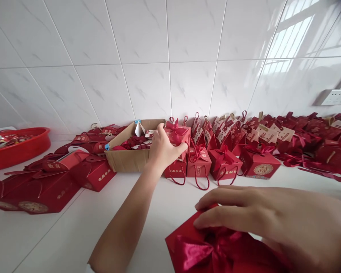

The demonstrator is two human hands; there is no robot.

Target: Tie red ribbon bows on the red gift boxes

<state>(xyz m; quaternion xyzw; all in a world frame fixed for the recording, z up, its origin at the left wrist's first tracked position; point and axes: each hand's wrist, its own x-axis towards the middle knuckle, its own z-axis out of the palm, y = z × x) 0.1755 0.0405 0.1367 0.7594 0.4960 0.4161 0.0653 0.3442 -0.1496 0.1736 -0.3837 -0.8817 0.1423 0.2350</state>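
My left hand point(161, 149) reaches forward and grips a red gift box point(178, 133) with a ribbon bow, its thumb on the near side. That box sits on top of other red gift boxes in the row. Close to the camera, my right hand point(261, 216) is closed over a second red box point(184, 235) tied with a shiny bow point(213, 252). Its fingers rest on the top edge, and the thumb is mostly hidden beneath. The lower part of this box falls outside the picture.
An open cardboard carton point(127, 161) with red items stands beside my left hand. Several red boxes point(48, 191) lie at left, near a red plastic basin point(39, 142). Rows of red gift boxes point(260, 167) line the white counter point(71, 235) against a tiled wall point(147, 34).
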